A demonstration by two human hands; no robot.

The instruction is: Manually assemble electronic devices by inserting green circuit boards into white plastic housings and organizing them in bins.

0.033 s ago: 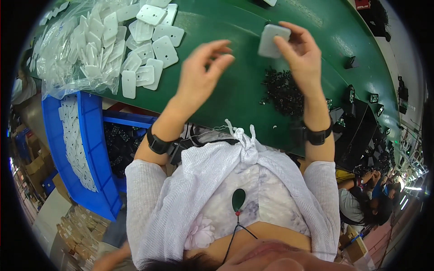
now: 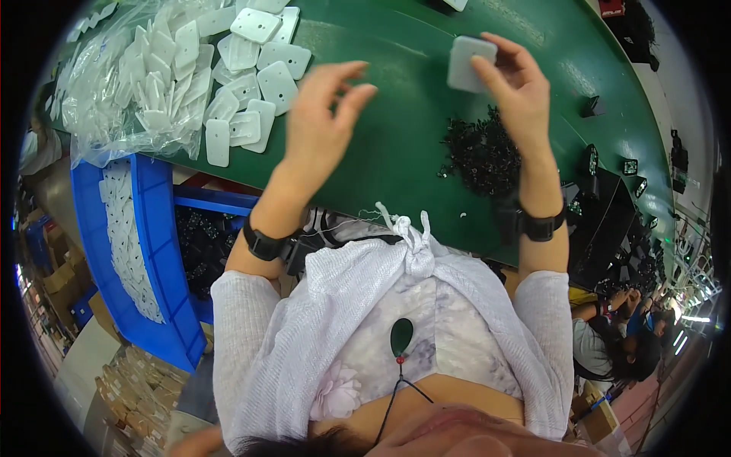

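Person at a smooth green tabletop (image 2: 392, 152), both forearms extended over it. The right hand (image 2: 525, 87) holds a flat, pale grey-white rounded-rectangular plate (image 2: 463, 67), thumb laid on the near face and fingers behind; this grip by one side leaves most of the face uncovered, probably to keep it in sight. The plate is raised above the table, beyond a loose heap of small, glossy black parts (image 2: 478, 156), which seems placed for easy reach of that hand. The left hand (image 2: 324, 110), slightly blurred, is bare of any visible object, its thumb and fingers spread apart. It is just beside a scatter of matt white rounded plates with small dark holes (image 2: 283, 57), which lie overlapping at the mouth of a crinkled, transparent plastic bag (image 2: 84, 114); the bag presumably keeps the bulk together. At the table's left edge, a rigid blue plastic bin (image 2: 164, 244) contains thin white pieces (image 2: 129, 236), its walls apparently serving to separate them from other stock. At right, angular black housings (image 2: 591, 158) stand around a dark box (image 2: 598, 221).
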